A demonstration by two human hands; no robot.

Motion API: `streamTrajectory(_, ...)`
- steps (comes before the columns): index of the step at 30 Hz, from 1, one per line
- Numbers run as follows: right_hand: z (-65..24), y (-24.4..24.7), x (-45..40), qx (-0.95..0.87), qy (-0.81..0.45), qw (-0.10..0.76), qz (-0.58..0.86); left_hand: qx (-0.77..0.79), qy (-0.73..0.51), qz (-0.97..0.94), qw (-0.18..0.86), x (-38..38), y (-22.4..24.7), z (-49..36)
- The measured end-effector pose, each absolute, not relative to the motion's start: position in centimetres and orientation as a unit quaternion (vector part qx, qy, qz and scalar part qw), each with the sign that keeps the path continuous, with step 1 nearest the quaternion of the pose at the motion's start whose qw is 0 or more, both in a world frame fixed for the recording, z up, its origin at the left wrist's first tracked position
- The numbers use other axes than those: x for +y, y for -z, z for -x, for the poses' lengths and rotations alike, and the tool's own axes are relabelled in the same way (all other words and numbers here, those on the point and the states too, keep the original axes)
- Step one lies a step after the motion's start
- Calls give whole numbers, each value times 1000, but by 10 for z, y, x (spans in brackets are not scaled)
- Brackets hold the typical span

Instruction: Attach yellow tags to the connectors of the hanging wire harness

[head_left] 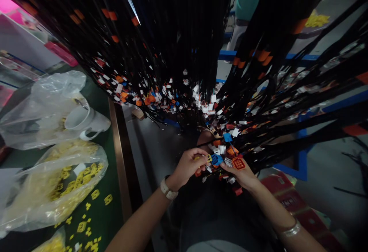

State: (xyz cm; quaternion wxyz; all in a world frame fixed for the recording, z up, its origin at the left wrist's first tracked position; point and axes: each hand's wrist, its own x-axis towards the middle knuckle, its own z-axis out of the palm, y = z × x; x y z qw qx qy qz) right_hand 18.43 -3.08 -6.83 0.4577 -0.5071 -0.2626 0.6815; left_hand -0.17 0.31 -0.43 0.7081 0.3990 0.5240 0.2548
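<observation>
Far left, on the green tabletop (99,215): cloudy, crinkled clear bag (25,116), with a smooth, light-coloured handled jug (99,121) beside it, tipped. Below that, open plastic bag (20,194) — holds many small, blocky yellow pieces (79,179) with square cutouts, plus a white scrap. More loose yellow bits (108,200) on the green surface. Table edge is a brown strip (119,156).

Left hand (189,165): thumb and index pinched together on a yellow clip (208,158), right by a blue connector (216,160). Black cable bundles (189,22) hang above, orange tape bands, dense white/orange/blue connector ends. Right hand (243,173): thumb up against the connector cluster, other fingers mostly hidden — grip there partly unclear. Red gridded connector (238,163) lies over that hand.

Farther right: blue frame (301,160), red printed packages (284,190) low down, yellow heap (316,20) up top.
</observation>
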Motion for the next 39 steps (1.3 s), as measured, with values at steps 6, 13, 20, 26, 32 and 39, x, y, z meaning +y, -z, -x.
streamTrajectory(6, -184, 69, -32, -273, -675, 460, 509, 544, -228, -390, 707, 2, 6, 0)
streamTrajectory(13, -185, 74, -34, -323, -662, 456, 500, 521, -244, -397, 716, -2, 12, 0)
streamTrajectory(20, -188, 83, -37, -365, -634, 448, 514, 528, -287, -309, 737, -7, 9, -9)
streamTrajectory(26, -186, 81, -37, -363, -626, 452, 521, 557, -312, -298, 710, -13, 12, -15)
streamTrajectory(32, -186, 84, -38, -349, -636, 458, 513, 567, -316, -296, 701, -17, 12, -18)
streamTrajectory(39, -185, 83, -38, -342, -635, 475, 505, 454, -251, -177, 836, -18, 13, -15)
